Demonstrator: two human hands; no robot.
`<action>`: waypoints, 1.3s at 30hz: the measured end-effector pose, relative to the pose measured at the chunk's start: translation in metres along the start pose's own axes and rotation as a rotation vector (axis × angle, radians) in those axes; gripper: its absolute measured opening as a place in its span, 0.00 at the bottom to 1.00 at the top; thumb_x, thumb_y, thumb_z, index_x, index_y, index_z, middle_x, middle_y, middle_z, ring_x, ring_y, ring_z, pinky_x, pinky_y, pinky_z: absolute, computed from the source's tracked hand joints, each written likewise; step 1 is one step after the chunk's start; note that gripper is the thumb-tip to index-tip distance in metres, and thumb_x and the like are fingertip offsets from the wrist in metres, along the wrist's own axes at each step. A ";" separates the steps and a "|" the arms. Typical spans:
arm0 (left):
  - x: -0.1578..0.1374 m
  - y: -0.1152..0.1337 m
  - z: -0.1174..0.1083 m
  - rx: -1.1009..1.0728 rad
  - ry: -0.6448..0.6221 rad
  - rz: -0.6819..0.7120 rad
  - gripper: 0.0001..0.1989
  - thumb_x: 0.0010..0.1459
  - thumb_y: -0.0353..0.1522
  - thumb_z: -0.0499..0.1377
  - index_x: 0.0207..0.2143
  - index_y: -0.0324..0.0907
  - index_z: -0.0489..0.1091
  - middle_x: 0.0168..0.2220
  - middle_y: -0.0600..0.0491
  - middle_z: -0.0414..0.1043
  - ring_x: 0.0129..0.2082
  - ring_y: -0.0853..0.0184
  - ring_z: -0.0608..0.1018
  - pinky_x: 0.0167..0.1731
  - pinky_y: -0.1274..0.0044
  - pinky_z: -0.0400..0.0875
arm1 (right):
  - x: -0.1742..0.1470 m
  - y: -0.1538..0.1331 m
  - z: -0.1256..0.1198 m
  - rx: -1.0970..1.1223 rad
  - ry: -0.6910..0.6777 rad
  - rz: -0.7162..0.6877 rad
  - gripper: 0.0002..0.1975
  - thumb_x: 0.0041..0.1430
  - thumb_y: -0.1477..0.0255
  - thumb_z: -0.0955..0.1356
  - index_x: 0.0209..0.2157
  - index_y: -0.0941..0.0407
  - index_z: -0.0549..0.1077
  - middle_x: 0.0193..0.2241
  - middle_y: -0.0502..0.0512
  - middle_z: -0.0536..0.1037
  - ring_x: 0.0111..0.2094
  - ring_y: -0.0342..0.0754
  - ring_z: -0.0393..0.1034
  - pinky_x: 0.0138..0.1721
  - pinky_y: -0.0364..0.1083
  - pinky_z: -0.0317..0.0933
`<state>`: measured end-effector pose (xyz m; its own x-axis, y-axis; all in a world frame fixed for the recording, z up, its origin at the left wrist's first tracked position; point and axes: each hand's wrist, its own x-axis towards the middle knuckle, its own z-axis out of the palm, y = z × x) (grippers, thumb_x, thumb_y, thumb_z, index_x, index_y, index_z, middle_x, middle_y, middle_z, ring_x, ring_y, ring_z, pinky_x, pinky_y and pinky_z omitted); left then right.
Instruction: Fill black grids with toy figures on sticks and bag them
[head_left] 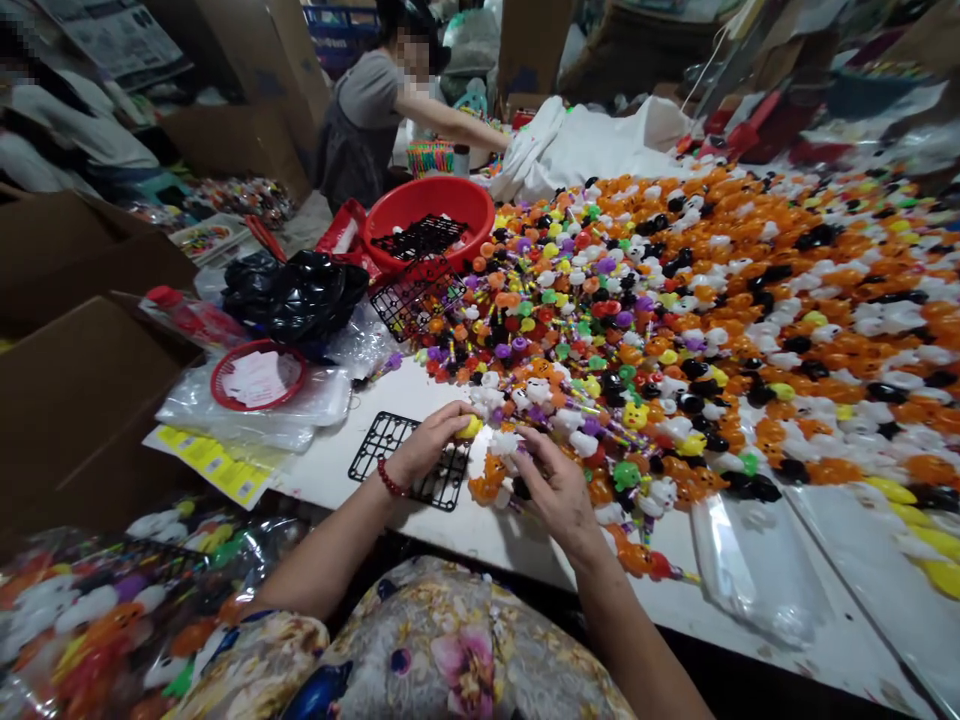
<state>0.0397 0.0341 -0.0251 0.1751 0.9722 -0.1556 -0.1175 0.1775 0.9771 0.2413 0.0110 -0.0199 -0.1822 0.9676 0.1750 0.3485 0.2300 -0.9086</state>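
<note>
My left hand (433, 447) pinches a small yellow plastic toy (470, 428) between thumb and fingers, above the right part of a black plastic grid (381, 440) lying on the white table. A red bead bracelet circles that wrist. My right hand (556, 483) is at the near edge of the toy pile, its fingers bent around a white plastic toy (505, 442). Just below these fingers lies an orange toy figure (489, 480). The heap of small toys (660, 330), in orange, white, black, yellow, green and purple, spreads to the right.
Beyond the grid stands a red basin (429, 215) holding black grids; another black grid (420, 300) leans beside it. A small red basket (259, 375) sits on clear bags at left. Plastic bags (757, 560) lie front right. A co-worker (375, 110) reaches across the far side.
</note>
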 end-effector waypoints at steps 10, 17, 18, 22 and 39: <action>-0.013 -0.013 0.017 0.103 0.021 -0.022 0.16 0.55 0.47 0.53 0.29 0.44 0.61 0.25 0.58 0.60 0.26 0.70 0.64 0.26 0.79 0.62 | -0.004 -0.007 -0.004 -0.095 -0.123 -0.172 0.12 0.63 0.66 0.66 0.43 0.51 0.80 0.39 0.57 0.82 0.41 0.51 0.76 0.45 0.50 0.68; -0.021 -0.022 0.034 0.420 0.284 0.072 0.16 0.62 0.41 0.43 0.24 0.45 0.58 0.22 0.57 0.60 0.24 0.68 0.65 0.28 0.75 0.60 | -0.014 -0.010 0.006 -0.173 -0.101 -0.140 0.08 0.63 0.69 0.65 0.36 0.55 0.75 0.32 0.55 0.80 0.34 0.47 0.74 0.38 0.45 0.68; -0.023 -0.022 0.037 0.448 0.303 0.070 0.16 0.63 0.39 0.42 0.24 0.45 0.57 0.22 0.57 0.60 0.24 0.68 0.65 0.28 0.75 0.60 | -0.015 -0.010 0.009 -0.171 -0.098 -0.143 0.07 0.63 0.70 0.65 0.34 0.55 0.75 0.31 0.54 0.79 0.32 0.47 0.73 0.36 0.44 0.67; -0.030 -0.026 0.047 0.515 0.339 0.036 0.15 0.63 0.36 0.42 0.23 0.45 0.55 0.21 0.57 0.60 0.24 0.68 0.65 0.28 0.75 0.59 | -0.020 -0.008 0.018 -0.168 -0.111 -0.169 0.07 0.62 0.72 0.64 0.30 0.55 0.72 0.26 0.51 0.76 0.29 0.45 0.71 0.32 0.42 0.65; 0.115 -0.003 -0.014 1.059 -0.159 0.265 0.23 0.51 0.21 0.54 0.49 0.42 0.72 0.51 0.48 0.67 0.51 0.62 0.73 0.54 0.73 0.67 | 0.022 0.007 -0.053 -0.761 0.507 -0.335 0.12 0.63 0.71 0.64 0.45 0.58 0.75 0.49 0.68 0.72 0.51 0.63 0.65 0.53 0.67 0.59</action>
<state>0.0465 0.1473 -0.0483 0.4008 0.9159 0.0232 0.7141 -0.3282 0.6183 0.2890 0.0393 -0.0024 -0.0245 0.7292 0.6839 0.8842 0.3350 -0.3255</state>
